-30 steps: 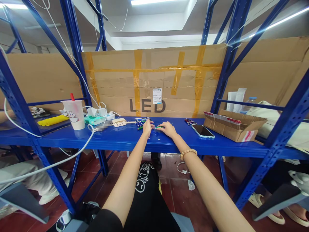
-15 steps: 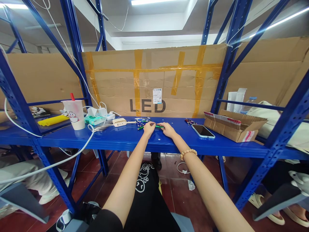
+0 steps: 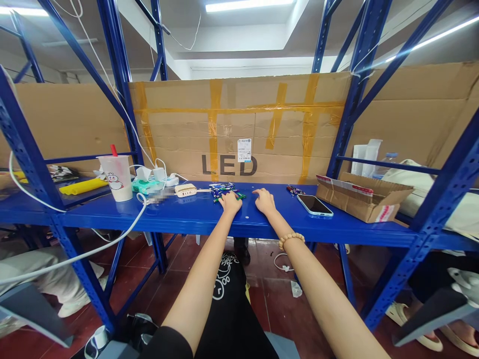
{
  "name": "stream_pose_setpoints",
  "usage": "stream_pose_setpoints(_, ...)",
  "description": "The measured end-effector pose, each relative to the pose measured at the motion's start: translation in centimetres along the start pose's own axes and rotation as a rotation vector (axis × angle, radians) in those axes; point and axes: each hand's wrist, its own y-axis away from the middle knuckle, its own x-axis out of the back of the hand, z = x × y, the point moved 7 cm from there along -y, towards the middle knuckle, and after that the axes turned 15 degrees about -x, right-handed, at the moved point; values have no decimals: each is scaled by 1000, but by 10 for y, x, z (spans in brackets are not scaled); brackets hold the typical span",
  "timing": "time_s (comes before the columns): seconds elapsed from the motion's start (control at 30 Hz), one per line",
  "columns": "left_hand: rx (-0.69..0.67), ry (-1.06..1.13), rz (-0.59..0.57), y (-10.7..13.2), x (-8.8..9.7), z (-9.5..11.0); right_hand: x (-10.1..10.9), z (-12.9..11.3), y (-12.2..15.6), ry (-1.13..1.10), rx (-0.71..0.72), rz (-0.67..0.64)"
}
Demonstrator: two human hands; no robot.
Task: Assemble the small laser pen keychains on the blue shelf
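A pile of slender blue and green pens [image 3: 221, 186] lies on the blue shelf top in front of me. My left hand [image 3: 230, 203] rests at the near side of this pile, its fingers apart and touching the pens. A green end [image 3: 242, 196] sticks out just right of those fingers. My right hand [image 3: 265, 200] is on the shelf a little further right, fingers stretched forward, with nothing visible in it. A smaller bunch of similar pens [image 3: 295, 190] with reddish and dark ends lies beyond it to the right. My fingertips partly cover the pile.
At right are a phone [image 3: 315, 205] and an open cardboard box [image 3: 364, 197]. A power strip [image 3: 185, 190], a tissue pack [image 3: 147, 185] and a cup with a red straw [image 3: 117, 178] stand at left. A cardboard sheet [image 3: 172, 134] forms the back; blue posts flank the shelf.
The green pen held between both hands has been let go onto the pile. My left hand has opened over the pens; my right hand has moved slightly right, away from them.
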Motion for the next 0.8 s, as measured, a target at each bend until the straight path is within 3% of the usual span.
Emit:
stream_pose_setpoints(0.2, 86, -198, 40, 8, 16, 1, -4, 12, -2, 100, -166, -22)
stream_pose_setpoints(0.37, -3, -269, 6, 8, 19, 17, 1, 19, 2, 136, -296, -18)
stream_pose_setpoints(0.57, -211, -198, -222, 6, -3, 35, 6, 21, 5, 171, -377, -7)
stream_pose_setpoints(0.8, -301, -242, -403, 12, -12, 39, 10, 9, 13, 198, -325, -48)
